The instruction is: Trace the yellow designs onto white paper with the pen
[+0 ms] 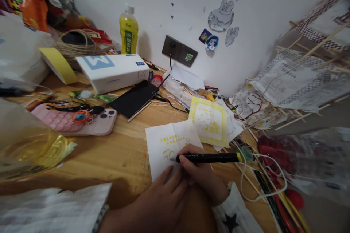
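Note:
My right hand (195, 167) is closed round a black marker pen (210, 158) with a yellow end band. Its tip touches, or hovers just over, a white sheet of paper (158, 138) bearing yellow lettering and a few curved yellow lines. Flat on the lower part of that sheet lies my left hand (164, 196), fingers stretched out beside the right hand. Just behind, a yellow-bordered paper (209, 122) with similar yellow writing and drawing rests on other papers.
Left on the wooden table are a pink phone (101, 122), a dark phone (133, 98), a white box (112, 72), a yellow tape roll (58, 65) and a drink bottle (128, 31). Sticks, a white cord (284, 176) and plastic bags crowd the right side.

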Demonstrator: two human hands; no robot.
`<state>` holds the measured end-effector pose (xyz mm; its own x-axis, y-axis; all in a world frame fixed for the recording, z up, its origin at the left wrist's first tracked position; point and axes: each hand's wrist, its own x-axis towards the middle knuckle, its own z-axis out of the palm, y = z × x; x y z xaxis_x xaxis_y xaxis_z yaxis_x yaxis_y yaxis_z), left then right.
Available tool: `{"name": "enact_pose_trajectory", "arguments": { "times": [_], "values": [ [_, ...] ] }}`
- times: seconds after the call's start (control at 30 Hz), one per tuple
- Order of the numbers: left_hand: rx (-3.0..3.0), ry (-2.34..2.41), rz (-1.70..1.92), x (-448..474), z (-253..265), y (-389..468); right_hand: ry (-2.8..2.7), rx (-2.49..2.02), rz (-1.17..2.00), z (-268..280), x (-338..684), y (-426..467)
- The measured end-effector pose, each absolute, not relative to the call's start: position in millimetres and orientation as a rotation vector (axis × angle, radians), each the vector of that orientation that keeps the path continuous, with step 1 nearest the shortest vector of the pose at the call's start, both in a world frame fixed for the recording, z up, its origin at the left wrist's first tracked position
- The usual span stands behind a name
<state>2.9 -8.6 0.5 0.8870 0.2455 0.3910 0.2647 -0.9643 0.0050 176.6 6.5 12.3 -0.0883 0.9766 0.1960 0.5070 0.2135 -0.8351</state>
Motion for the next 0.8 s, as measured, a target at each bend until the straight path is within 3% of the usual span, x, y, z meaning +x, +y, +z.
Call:
{"name": "enact_pose_trajectory", "arguments": {
  "times": [0.8],
  "values": [
    [-2.989,-0.398,-0.645,4.0,-4.3,-9.8,-1.65,-1.451,0.768,5.2,180.5,4.5]
  ]
}}
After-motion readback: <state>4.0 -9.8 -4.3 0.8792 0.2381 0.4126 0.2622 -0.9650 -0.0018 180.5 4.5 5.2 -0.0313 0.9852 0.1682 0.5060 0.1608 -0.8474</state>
